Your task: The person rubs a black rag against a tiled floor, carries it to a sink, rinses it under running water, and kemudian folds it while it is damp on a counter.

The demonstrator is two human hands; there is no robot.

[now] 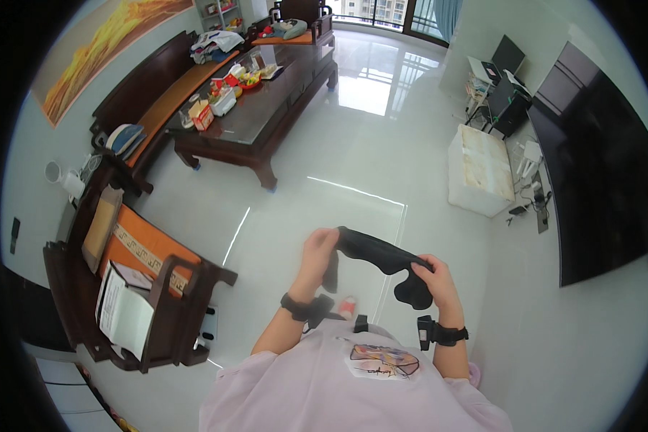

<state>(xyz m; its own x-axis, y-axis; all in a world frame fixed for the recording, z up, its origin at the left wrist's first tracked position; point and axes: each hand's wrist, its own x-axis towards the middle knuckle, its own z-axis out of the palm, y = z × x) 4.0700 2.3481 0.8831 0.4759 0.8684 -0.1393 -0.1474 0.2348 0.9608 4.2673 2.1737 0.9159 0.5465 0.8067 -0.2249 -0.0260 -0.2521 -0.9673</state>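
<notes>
A black band point(375, 249), apparently of soft fabric, is stretched between my two hands at waist height above the floor. Its lower edge is wavy. My left hand point(318, 251) pinches one end, and a loose dark tail hangs below those fingers. At the other end, my right hand point(436, 278) grips the band between thumb and fingers. A rounded flap point(413, 291) droops under that grip. Each wrist wears a black strap; the right wrist strap point(445, 333) carries a small dark box.
At left stands a dark wooden armchair point(156, 302) holding an open white box point(127, 313). A long wooden coffee table point(243, 129) bears snacks and boxes. To the right are a white foam box point(478, 173), loose cables point(534, 200) and a large television point(599, 178).
</notes>
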